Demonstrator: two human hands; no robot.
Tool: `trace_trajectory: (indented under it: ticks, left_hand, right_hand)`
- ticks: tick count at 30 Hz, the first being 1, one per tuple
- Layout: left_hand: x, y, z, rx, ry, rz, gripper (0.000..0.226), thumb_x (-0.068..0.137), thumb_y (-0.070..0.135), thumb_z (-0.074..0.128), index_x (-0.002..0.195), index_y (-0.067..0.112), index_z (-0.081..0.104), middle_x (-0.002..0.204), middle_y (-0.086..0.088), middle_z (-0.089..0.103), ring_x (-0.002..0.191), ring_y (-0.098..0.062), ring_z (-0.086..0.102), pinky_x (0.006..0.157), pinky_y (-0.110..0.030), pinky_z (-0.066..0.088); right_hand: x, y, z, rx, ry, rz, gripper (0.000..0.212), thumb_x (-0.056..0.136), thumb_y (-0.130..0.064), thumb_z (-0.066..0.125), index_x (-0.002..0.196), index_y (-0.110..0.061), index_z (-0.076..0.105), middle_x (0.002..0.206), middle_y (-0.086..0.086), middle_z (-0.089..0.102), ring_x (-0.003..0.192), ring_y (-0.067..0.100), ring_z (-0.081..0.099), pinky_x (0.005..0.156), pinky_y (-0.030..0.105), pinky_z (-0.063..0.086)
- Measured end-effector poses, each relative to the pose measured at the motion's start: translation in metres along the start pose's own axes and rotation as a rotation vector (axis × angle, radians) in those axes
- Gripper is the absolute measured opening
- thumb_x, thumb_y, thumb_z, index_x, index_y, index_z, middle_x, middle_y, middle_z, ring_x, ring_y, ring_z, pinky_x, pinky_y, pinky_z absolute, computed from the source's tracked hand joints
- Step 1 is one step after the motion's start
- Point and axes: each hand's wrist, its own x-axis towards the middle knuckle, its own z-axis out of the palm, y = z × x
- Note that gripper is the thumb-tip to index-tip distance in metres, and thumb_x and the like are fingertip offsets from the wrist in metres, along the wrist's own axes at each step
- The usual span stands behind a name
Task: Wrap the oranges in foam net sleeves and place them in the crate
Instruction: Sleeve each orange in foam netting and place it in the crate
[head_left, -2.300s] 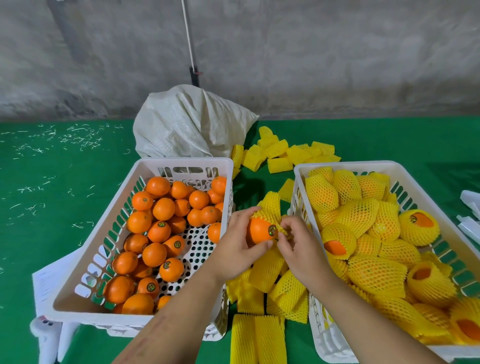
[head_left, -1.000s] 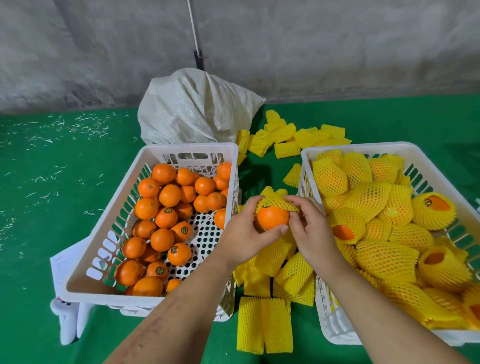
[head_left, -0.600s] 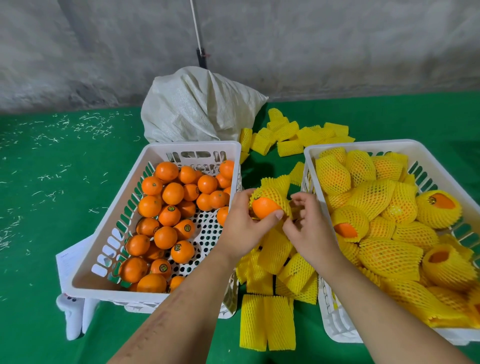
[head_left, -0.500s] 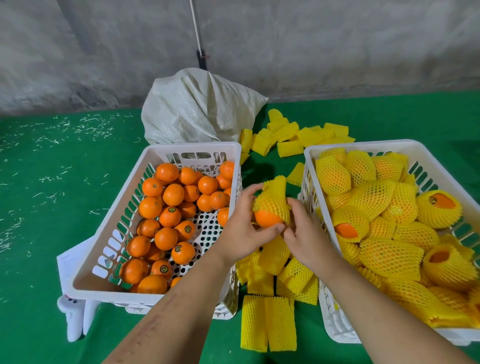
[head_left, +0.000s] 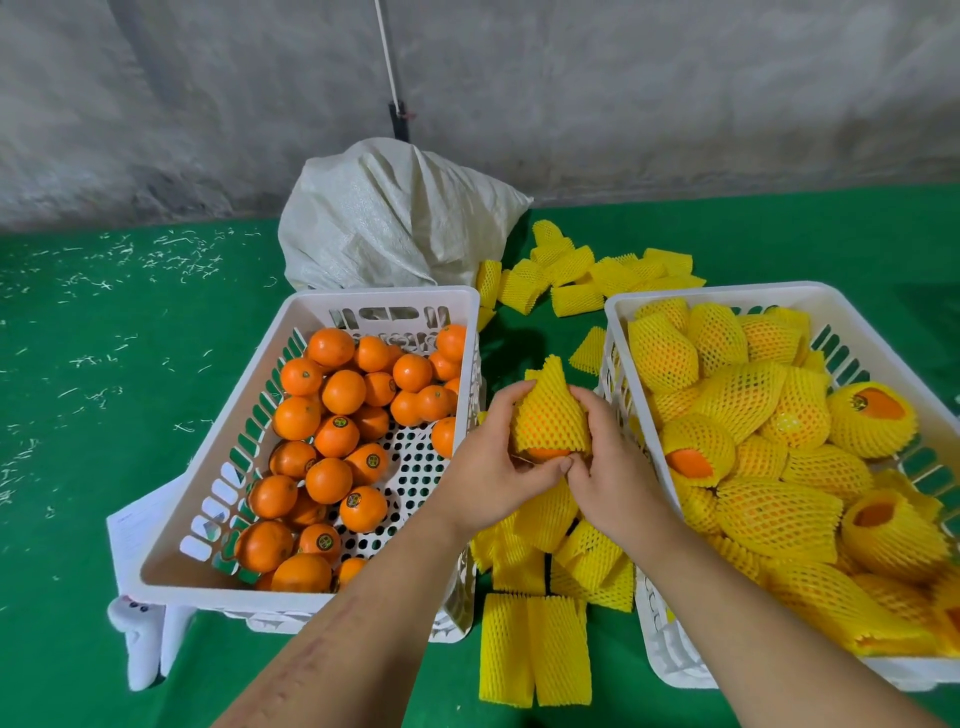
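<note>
Netting (head_left: 551, 415) now covers nearly the whole orange (head_left: 543, 453), which half a second ago showed a bare lower half; only placing seems left. The left hand (head_left: 491, 467) and right hand (head_left: 615, 467) both clasp it between the crates. The left crate (head_left: 171, 525) holds bare oranges; the right crate (head_left: 615, 332) is heaped with wrapped ones.

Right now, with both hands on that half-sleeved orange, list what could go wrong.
1. The foam net sleeve leaves the orange bare at the bottom; it may slip out if either the left hand or the right hand loosens.
2. The right crate is heaped with wrapped oranges, so one placed near its rim might roll out.
</note>
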Motion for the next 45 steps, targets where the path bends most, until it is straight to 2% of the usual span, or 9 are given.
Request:
trace_trajectory:
  ticks: [6,10,14,21,25,29,34,39,45]
  left_hand:
    - [0.004,0.005,0.002,-0.14,0.219,-0.108,0.066,0.089,0.055,0.076,0.142,0.03,0.046,0.116,0.009,0.067,0.098,-0.01,0.068,0.08,-0.038,0.059]
    - [0.002,0.005,0.002,-0.075,0.167,-0.094,0.07,0.082,0.059,0.077,0.137,0.035,0.041,0.107,0.0,0.067,0.083,-0.015,0.068,0.068,-0.04,0.058]
    - [-0.001,0.001,0.002,0.05,-0.022,-0.02,0.088,0.075,0.049,0.088,0.141,0.041,0.03,0.118,0.023,0.052,0.099,-0.005,0.063,0.072,-0.04,0.056]
    - [0.004,0.003,0.006,-0.021,0.172,-0.048,0.071,0.084,0.042,0.077,0.143,0.032,0.039,0.118,0.02,0.055,0.105,-0.002,0.06,0.077,-0.019,0.052]
    - [0.005,0.003,0.005,-0.063,0.226,-0.107,0.072,0.087,0.042,0.074,0.147,0.031,0.036,0.131,0.0,0.057,0.112,-0.016,0.063,0.09,-0.041,0.057]
    - [0.002,-0.002,0.004,0.046,0.122,-0.032,0.088,0.092,0.029,0.08,0.158,0.039,0.023,0.158,0.012,0.038,0.142,0.0,0.042,0.111,-0.02,0.042]
    - [0.001,-0.009,0.008,0.227,-0.01,0.044,0.107,0.096,0.015,0.075,0.163,0.05,-0.002,0.159,0.045,0.007,0.145,0.025,0.007,0.118,-0.012,0.017]
    - [0.0,-0.014,0.011,0.142,0.033,0.076,0.111,0.091,0.029,0.081,0.161,0.056,0.0,0.158,0.027,0.036,0.098,-0.008,0.068,0.078,-0.027,0.06]
    - [0.0,-0.013,0.006,0.1,0.219,0.061,0.07,0.1,0.039,0.066,0.16,0.04,0.029,0.141,0.02,0.049,0.096,-0.014,0.063,0.081,-0.033,0.057]
  right_hand:
    - [-0.002,-0.004,-0.004,0.055,0.17,-0.14,0.049,0.099,-0.02,0.054,0.147,-0.028,0.046,0.115,-0.016,0.061,0.09,-0.014,0.056,0.072,0.003,0.04]
    - [-0.003,-0.001,0.002,0.186,0.084,-0.046,0.067,0.093,-0.045,0.058,0.151,-0.043,0.024,0.124,-0.008,0.059,0.096,0.001,0.061,0.074,0.033,0.057]
    - [-0.002,0.0,0.004,0.071,-0.041,-0.019,0.103,0.092,-0.017,0.068,0.156,-0.056,-0.004,0.148,0.009,0.048,0.117,0.034,0.06,0.083,0.051,0.059]
    - [-0.003,0.0,-0.001,0.008,0.057,-0.14,0.065,0.104,-0.015,0.047,0.162,-0.032,0.021,0.121,0.01,0.068,0.094,0.028,0.065,0.068,0.05,0.057]
    - [-0.006,-0.003,-0.002,0.146,0.014,-0.108,0.064,0.102,-0.048,0.043,0.159,-0.05,0.015,0.08,-0.016,0.059,0.066,0.008,0.058,0.054,0.037,0.05]
    - [-0.005,-0.007,-0.005,0.539,-0.232,0.153,0.09,0.08,-0.088,0.051,0.151,-0.066,0.0,0.122,-0.049,0.046,0.111,0.004,0.063,0.09,0.038,0.06]
    - [0.004,-0.012,-0.008,0.629,-0.262,0.237,0.087,0.076,-0.06,0.08,0.143,-0.059,0.025,0.122,-0.044,0.049,0.114,-0.013,0.055,0.081,0.014,0.056]
    - [-0.005,-0.011,-0.019,0.862,-0.084,0.473,0.087,0.073,-0.032,0.081,0.143,-0.049,0.034,0.131,-0.006,0.059,0.108,0.02,0.069,0.077,0.031,0.062]
    - [-0.002,0.007,-0.059,1.394,0.357,0.505,0.066,0.089,-0.024,0.076,0.144,-0.027,0.039,0.13,0.003,0.068,0.111,0.023,0.072,0.092,0.035,0.054]
